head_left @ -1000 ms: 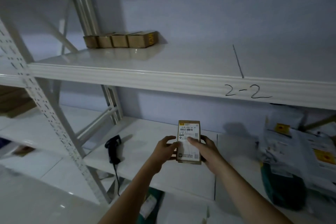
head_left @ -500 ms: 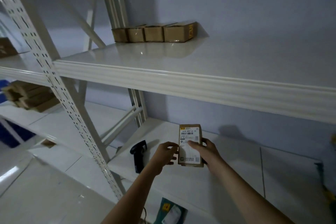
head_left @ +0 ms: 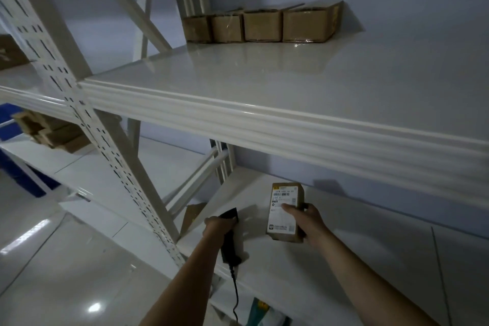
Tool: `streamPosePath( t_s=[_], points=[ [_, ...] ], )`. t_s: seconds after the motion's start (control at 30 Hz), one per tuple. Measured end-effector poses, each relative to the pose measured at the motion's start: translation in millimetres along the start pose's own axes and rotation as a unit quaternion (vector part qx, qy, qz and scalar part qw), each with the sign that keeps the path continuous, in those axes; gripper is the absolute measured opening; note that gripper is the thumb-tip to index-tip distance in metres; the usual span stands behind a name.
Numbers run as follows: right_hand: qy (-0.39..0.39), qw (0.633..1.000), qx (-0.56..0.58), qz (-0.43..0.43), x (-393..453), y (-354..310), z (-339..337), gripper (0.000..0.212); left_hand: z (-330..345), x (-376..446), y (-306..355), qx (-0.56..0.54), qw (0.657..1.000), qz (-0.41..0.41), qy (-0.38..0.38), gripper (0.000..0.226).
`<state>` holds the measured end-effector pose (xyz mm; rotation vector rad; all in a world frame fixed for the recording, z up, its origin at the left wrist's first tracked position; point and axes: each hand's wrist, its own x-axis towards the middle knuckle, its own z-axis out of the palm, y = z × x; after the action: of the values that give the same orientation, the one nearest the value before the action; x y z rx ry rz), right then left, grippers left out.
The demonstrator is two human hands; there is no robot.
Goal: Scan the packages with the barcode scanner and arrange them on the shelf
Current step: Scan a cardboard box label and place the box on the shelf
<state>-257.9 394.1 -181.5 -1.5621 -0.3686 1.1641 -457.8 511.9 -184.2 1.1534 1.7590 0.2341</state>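
White shelf (head_left: 330,98) – four boxes (head_left: 262,25) at back | left hand (head_left: 218,225) grips scanner (head_left: 229,241) | right hand (head_left: 308,222) grips package (head_left: 284,212)

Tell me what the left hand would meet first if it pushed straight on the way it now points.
The left hand, gripping the barcode scanner, points up and away over the lower shelf. The way looks free up to the rear wall, though depth is unclear.

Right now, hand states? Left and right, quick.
Left hand: fingers gripping the barcode scanner, which is on the lower shelf.
Right hand: holding the labelled package upright.
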Motion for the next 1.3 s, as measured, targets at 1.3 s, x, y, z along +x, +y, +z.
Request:
streamPosePath(
  t_s=[1.3],
  points=[
    [0.328,0.937,0.018,-0.121,-107,19,44,0.041,-39,-75,36,-0.062,0.892,0.320,-0.314,0.022]
  ],
)
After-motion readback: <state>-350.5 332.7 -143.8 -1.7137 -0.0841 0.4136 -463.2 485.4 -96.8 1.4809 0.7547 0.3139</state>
